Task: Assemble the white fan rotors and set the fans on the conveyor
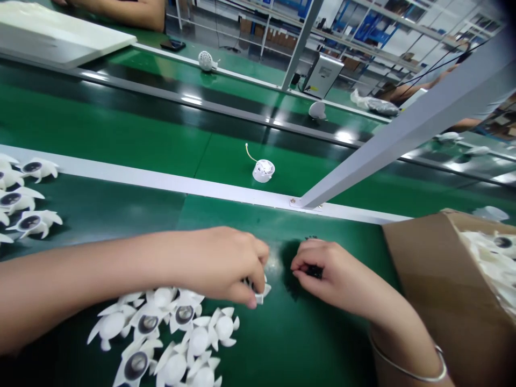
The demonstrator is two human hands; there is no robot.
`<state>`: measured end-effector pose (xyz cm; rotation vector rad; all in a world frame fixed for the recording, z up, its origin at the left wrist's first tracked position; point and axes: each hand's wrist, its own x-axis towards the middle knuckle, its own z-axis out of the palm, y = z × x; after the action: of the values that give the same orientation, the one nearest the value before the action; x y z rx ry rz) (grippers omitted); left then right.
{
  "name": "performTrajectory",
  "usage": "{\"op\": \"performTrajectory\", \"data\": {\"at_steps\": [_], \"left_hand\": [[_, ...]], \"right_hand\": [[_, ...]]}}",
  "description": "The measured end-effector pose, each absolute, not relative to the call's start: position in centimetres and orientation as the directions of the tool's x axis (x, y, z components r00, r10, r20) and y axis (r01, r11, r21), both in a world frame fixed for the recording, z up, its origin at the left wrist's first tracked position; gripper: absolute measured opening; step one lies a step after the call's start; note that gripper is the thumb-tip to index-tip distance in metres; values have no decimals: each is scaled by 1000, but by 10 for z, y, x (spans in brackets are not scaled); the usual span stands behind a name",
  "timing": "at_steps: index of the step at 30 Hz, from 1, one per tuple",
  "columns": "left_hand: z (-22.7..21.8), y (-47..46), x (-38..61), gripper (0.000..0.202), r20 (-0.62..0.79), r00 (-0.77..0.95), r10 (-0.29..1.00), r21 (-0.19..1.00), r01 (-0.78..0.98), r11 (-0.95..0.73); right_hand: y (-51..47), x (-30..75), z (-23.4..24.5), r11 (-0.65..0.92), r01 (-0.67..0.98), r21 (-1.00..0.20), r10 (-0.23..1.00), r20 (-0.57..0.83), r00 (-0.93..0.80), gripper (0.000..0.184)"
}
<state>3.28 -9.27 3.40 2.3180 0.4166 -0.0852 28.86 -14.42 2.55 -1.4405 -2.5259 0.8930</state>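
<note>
White plastic turtle-shaped pieces (197,336) in a loose heap on a glossy green conveyor belt (282,333), just below the bare left hand (220,263), arched downward, thumb and fingertips (252,301) pinching a small white plastic piece (262,293). Bare right hand (330,274), thin silver bangle (407,365) at the wrist, fingers bunched around small black bits (314,271), just beside a brown cardboard box (423,279).

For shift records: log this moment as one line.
left hand: white piece | right hand: small black parts | beside: white turtle shapes, cardboard box
</note>
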Motion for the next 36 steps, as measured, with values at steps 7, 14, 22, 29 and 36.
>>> {"op": "performTrajectory", "data": {"at_steps": [7,14,22,29,36], "left_hand": [[7,-55,29,16,-42,922,384,799,262,-541],[-5,-52,32,22,19,900,435,808,242,-537],[-11,-49,31,24,57,918,393,782,204,-589],[-14,-48,32,24,77,915,396,774,195,-602],[-15,-48,33,41,96,908,408,752,203,-627]], "right_hand": [[-156,274,24,420,779,-466,795,-224,-563,20],[-175,255,12,474,867,-153,870,-70,-488,21],[-184,249,6,477,879,4,878,31,-477,24],[-190,243,8,483,872,83,868,88,-489,25],[-179,247,6,437,899,15,896,85,-436,19]]}}
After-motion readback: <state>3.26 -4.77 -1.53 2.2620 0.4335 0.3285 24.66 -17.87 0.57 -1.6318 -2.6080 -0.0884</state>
